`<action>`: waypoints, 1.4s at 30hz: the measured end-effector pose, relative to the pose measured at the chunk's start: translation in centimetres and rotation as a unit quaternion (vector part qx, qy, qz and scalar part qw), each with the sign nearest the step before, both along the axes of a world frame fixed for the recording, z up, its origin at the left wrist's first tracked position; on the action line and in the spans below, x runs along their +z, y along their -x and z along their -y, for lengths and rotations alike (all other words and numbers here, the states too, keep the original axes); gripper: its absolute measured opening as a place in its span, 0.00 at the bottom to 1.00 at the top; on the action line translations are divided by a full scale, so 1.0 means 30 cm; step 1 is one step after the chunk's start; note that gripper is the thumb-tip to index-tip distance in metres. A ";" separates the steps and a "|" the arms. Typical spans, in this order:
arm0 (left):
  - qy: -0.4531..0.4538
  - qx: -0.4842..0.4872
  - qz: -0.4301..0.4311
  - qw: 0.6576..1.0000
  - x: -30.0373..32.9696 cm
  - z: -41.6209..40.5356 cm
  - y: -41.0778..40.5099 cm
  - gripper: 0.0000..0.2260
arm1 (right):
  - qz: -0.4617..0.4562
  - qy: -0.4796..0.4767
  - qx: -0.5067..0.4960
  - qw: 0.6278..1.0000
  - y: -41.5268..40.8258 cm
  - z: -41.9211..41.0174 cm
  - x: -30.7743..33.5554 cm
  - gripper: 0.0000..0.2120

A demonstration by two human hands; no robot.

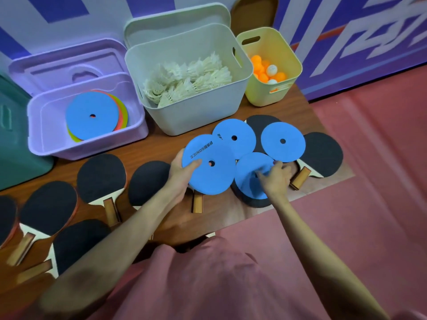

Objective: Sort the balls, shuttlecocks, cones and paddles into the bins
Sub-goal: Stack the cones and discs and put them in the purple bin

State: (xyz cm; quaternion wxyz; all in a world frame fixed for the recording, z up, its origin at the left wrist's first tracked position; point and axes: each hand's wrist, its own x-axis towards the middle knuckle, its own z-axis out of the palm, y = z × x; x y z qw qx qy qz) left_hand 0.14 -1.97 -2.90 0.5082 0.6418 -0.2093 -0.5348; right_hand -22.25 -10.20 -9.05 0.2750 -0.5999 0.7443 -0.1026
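Note:
My left hand (179,174) grips a flat blue disc cone (209,167) by its left edge, thumb on top. My right hand (275,179) pinches the edge of a second blue disc cone (248,175) lying over a paddle. Two more blue disc cones (234,137) (283,141) lie behind them on the wooden table (159,144). The purple bin (90,144) holds a stack of disc cones with a blue one on top (92,115). Shuttlecocks (187,79) fill the white bin (191,116). Orange and white balls (269,71) sit in the yellow bin (268,95). Several black paddles (100,176) lie across the table.
A dark green bin (13,144) stands at the far left. The purple lid (67,65) and white lid (175,19) lean against the wall behind their bins. More paddles (322,153) lie near the table's right edge, with pink floor (369,181) beyond.

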 end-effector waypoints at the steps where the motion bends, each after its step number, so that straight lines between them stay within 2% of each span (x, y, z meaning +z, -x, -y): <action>1: -0.002 -0.005 0.002 1.000 -0.002 0.000 0.007 0.15 | -0.030 -0.007 -0.010 0.999 0.022 -0.001 -0.006 0.28; 6: -0.012 -0.017 0.014 1.000 -0.001 0.008 0.035 0.14 | -0.068 -0.063 0.005 0.996 0.077 0.005 -0.046 0.28; 9: -0.019 -0.009 0.008 1.000 -0.004 0.015 0.042 0.14 | -0.077 -0.049 0.015 0.996 0.086 -0.004 -0.053 0.26; 13: -0.024 -0.001 -0.006 1.000 -0.008 0.020 0.048 0.15 | -0.047 -0.026 0.002 0.999 0.088 -0.001 -0.047 0.29; 16: -0.030 0.001 -0.006 1.000 -0.013 0.024 0.053 0.15 | -0.059 -0.007 -0.003 0.998 0.095 0.017 -0.037 0.31; 20: -0.029 -0.001 0.030 0.999 -0.021 0.022 0.046 0.11 | -0.079 0.022 0.086 0.993 0.121 0.038 0.008 0.08; 23: -0.033 0.019 0.040 0.998 -0.031 0.017 0.021 0.10 | -0.092 0.053 0.152 0.983 0.130 0.028 0.097 0.05; 26: -0.044 0.027 0.043 0.998 -0.040 0.007 -0.010 0.08 | 0.042 0.085 0.188 0.978 0.110 0.009 0.190 0.03; 28: -0.052 0.036 0.048 0.997 -0.043 0.002 -0.022 0.09 | 0.126 0.144 0.153 0.970 0.082 0.003 0.227 0.03; 30: -0.056 0.049 0.034 0.997 -0.044 0.001 -0.029 0.09 | 0.204 0.159 0.103 0.960 0.044 0.012 0.235 0.03; 34: -0.057 0.062 -0.026 0.996 -0.029 0.007 -0.023 0.16 | 0.390 0.040 0.038 0.919 -0.058 0.002 0.227 0.05; 37: -0.047 0.044 -0.050 0.997 -0.023 0.015 -0.021 0.22 | 0.448 -0.036 0.041 0.892 -0.135 -0.031 0.193 0.04; 40: -0.034 0.060 -0.070 0.995 -0.020 0.018 -0.035 0.12 | 0.454 -0.086 0.035 0.886 -0.187 -0.043 0.141 0.04; 42: -0.042 0.088 -0.069 0.993 -0.021 0.015 -0.052 0.11 | 0.474 -0.123 0.019 0.872 -0.211 -0.043 0.118 0.05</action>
